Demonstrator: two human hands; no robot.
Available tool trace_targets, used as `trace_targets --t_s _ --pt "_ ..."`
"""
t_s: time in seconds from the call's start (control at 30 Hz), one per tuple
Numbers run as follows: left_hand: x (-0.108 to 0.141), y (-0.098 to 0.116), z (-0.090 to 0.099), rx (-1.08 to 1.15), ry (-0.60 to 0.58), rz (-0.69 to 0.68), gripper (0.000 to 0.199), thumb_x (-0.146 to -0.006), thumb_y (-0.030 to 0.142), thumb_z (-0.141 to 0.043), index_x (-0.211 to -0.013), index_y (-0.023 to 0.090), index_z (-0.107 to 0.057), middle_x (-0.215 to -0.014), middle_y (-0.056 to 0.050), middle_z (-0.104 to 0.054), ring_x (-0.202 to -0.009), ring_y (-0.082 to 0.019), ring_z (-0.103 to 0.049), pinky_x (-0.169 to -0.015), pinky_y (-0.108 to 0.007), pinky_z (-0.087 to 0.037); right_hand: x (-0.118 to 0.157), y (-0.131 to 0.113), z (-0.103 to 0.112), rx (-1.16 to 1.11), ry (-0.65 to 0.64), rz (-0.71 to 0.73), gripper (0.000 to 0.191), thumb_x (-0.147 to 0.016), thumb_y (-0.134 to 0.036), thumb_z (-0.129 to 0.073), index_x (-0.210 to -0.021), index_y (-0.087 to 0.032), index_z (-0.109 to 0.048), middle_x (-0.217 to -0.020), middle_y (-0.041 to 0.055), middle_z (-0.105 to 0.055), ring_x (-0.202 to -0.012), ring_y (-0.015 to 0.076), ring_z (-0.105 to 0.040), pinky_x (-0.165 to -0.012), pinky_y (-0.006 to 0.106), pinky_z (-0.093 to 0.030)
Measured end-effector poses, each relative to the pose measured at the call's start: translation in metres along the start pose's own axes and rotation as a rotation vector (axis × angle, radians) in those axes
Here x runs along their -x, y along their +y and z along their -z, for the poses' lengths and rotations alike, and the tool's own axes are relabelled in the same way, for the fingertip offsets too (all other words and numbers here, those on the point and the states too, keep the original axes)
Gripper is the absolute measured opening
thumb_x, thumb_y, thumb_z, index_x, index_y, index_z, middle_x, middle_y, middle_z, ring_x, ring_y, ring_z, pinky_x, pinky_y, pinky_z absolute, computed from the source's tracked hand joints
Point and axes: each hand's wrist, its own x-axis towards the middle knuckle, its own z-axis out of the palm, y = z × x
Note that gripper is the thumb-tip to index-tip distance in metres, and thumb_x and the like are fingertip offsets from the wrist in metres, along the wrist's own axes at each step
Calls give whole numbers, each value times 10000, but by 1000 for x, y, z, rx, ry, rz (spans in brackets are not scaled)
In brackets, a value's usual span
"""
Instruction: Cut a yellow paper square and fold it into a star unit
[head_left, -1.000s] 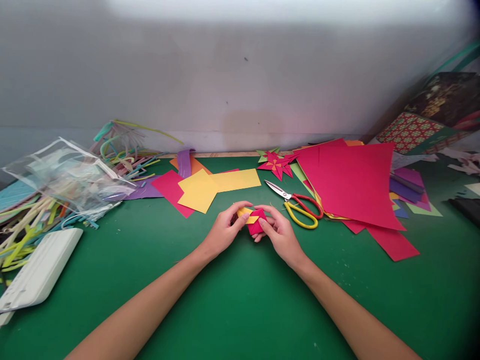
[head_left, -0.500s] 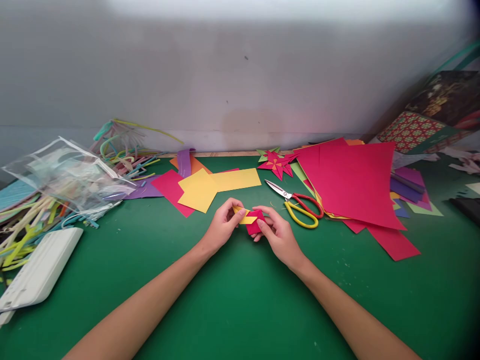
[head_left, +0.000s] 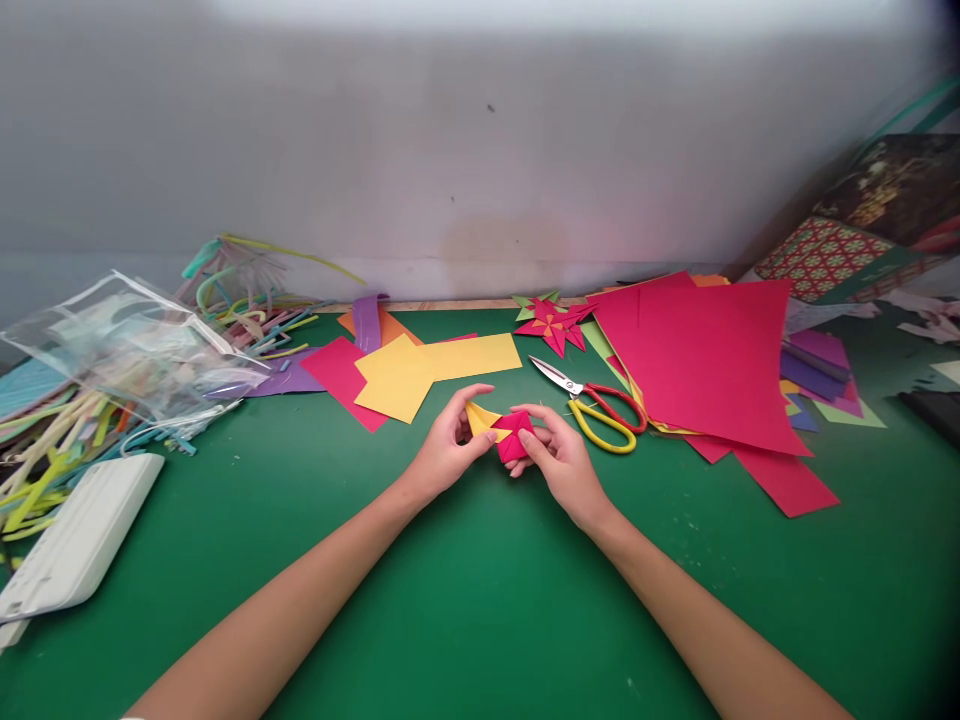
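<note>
My left hand (head_left: 451,445) holds a folded yellow paper piece (head_left: 482,421), its thumb on the front and its index finger raised above. The yellow piece's right end meets a small folded red paper piece (head_left: 514,437). My right hand (head_left: 556,456) grips that red piece, thumb in front and other fingers behind it. Red-and-yellow-handled scissors (head_left: 589,402) lie just beyond my right hand. Flat yellow paper (head_left: 401,378) and red paper (head_left: 346,383) rest beyond my left hand. Folded paper stars (head_left: 551,325) sit near the wall.
At the right, large red sheets (head_left: 705,360) are stacked. Pipe cleaners (head_left: 56,465), a clear plastic bag (head_left: 142,335) and a white device (head_left: 82,535) lie at the left of the green table (head_left: 480,620). A patterned box (head_left: 825,260) stands back right.
The yellow piece has opened wider and tilted up at its left end. My left index finger has lifted and stretched out. The red piece is turned slightly and shows more of its face.
</note>
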Motion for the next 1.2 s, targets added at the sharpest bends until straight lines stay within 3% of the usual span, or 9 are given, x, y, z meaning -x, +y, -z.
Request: trace_targets --t_s 0.27,0.43,0.7,0.97,1.2 --pt "3 1 1 -108 -1 -11 425 -919 234 -618 -1339 256 -566 -941 -12 -581 -785 -153 -525 -688 -240 -457 0 0 1 -19 -20 -2 388 -963 -445 -656 -1278 -229 -589 -835 29 -769 -658 187 -711 -631 318 -625" --pt "4 1 0 -199 -44 -10 369 -953 256 -556 -1311 245 -646 -1109 -53 -660 -822 -169 -574 -738 -274 -501 0 5 1 -2 -26 17 355 -975 -435 -643 -1266 -240 -583 -833 29 -768 -653 199 -712 -633 334 -621" --pt "2 -1 -2 -285 18 -20 352 -938 426 -661 -1231 235 -694 -976 -42 -679 -774 -164 -552 -676 -262 -445 0 4 1 2 -42 29 317 -985 -429 -629 -1239 -241 -598 -851 30 -764 -685 202 -721 -636 334 -626" --pt "2 -1 -2 -243 8 -15 456 -917 377 -688 -1346 261 -590 -857 -1 -570 -741 -154 -526 -673 -255 -448 -1 4 1 1 -45 25 326 -987 -421 -629 -1256 -241 -596 -818 26 -756 -678 201 -716 -644 340 -629" --pt "1 3 -1 -214 0 -15 550 -898 259 -657 -1427 270 -505 -891 -1 -532 -783 -162 -519 -728 -265 -458 -2 2 0 -20 -53 16 340 -972 -435 -649 -1247 -239 -606 -810 20 -752 -684 200 -717 -638 336 -632"
